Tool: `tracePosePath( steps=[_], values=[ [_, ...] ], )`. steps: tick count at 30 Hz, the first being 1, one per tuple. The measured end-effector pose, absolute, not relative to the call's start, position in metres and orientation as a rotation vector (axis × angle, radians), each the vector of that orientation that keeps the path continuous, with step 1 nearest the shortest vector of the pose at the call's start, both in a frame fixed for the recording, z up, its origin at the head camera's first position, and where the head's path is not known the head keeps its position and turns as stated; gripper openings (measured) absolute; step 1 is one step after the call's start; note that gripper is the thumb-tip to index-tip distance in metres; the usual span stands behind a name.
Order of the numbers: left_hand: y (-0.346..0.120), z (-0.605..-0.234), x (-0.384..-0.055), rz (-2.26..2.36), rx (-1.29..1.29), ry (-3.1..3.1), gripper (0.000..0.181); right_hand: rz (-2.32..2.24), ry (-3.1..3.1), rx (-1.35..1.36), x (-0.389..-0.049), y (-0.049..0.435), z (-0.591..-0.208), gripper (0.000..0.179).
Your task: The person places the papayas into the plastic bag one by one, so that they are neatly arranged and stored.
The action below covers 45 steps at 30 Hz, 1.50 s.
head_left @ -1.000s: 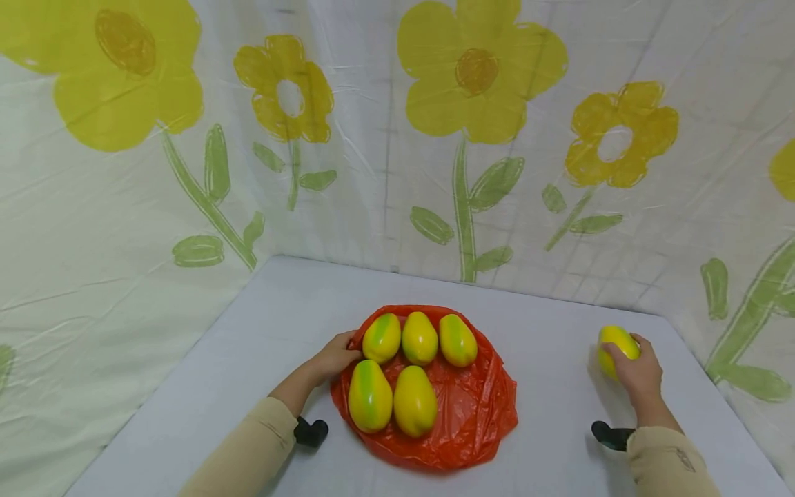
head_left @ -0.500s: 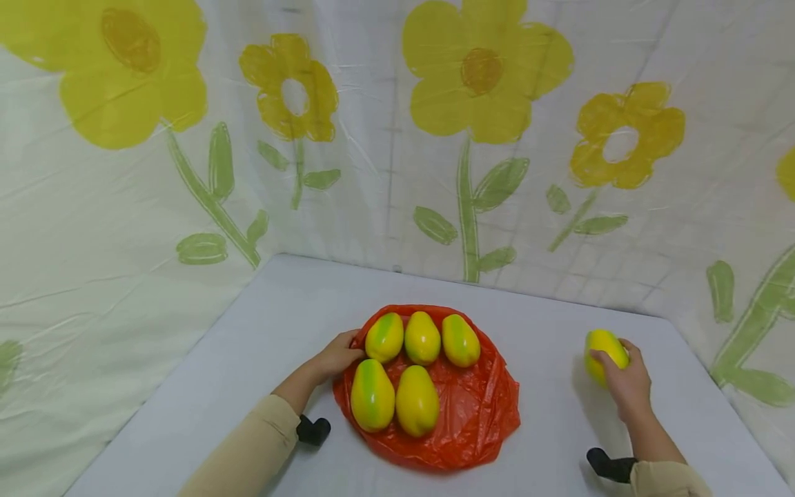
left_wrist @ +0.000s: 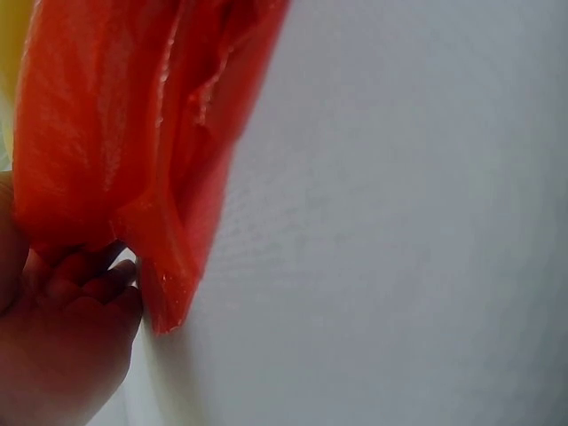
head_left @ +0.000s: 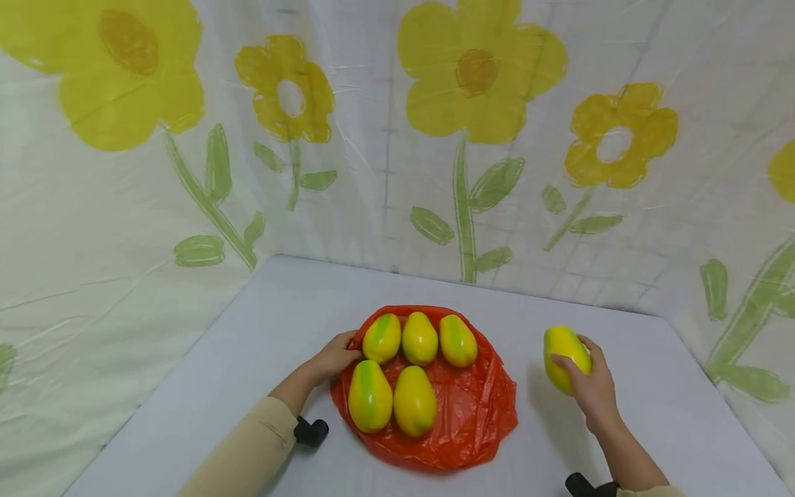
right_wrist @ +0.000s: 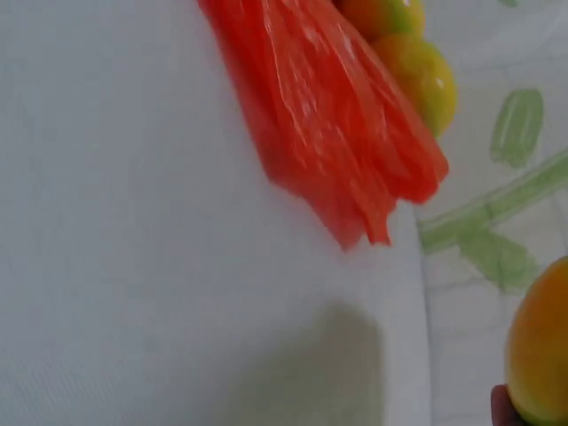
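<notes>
My right hand [head_left: 597, 395] holds a yellow-green papaya [head_left: 562, 342] above the table, right of the red plastic bag [head_left: 468, 407]. That papaya [right_wrist: 543, 346] shows at the right edge of the right wrist view. Several more papayas sit on the opened bag in two rows; a back one [head_left: 419, 338] and a front one [head_left: 415, 402] are among them. At the bag's left rim, my left hand [head_left: 335, 357] grips the plastic. Up close in the left wrist view, the left hand's fingers [left_wrist: 105, 282] curl beneath the red bag [left_wrist: 98, 133], thumb on the other side.
A white tabletop [head_left: 298, 297] lies under everything. Behind it hangs a white curtain [head_left: 360, 207] printed with yellow flowers. The front right part of the bag shows bare crumpled plastic. A black wrist mount [head_left: 312, 432] sits by the left sleeve.
My right hand has carried its papaya leftward toward the bag, and the shadow below has moved along. My left hand stays at the bag's rim; the papayas on the bag have not moved.
</notes>
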<state>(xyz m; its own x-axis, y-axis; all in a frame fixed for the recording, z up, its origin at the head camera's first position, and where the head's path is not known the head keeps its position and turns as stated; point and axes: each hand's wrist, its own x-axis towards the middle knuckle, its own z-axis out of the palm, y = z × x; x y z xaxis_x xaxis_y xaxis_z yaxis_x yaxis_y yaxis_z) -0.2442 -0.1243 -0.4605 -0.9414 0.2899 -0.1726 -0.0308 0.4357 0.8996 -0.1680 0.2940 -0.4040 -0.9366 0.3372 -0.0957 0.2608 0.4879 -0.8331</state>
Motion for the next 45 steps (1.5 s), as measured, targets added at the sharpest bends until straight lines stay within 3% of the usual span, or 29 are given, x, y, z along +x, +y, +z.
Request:
tracePosePath(
  steps=[18, 29, 45],
  values=[
    [-0.124, -0.46, -0.244, 1.517, 0.199, 2.374, 0.037, 2.112, -2.4, -0.547, -0.145, 0.22, -0.408, 0.087],
    [-0.124, -0.459, -0.244, 1.518, 0.221, 2.359, 0.037, 2.259, -2.402, -0.491, -0.135, 0.183, -0.414, 0.072],
    [-0.123, -0.459, -0.243, 1.508, 0.189, 2.374, 0.037, 2.211, -2.527, -0.51, -0.125, 0.159, -0.435, 0.094]
  ],
)
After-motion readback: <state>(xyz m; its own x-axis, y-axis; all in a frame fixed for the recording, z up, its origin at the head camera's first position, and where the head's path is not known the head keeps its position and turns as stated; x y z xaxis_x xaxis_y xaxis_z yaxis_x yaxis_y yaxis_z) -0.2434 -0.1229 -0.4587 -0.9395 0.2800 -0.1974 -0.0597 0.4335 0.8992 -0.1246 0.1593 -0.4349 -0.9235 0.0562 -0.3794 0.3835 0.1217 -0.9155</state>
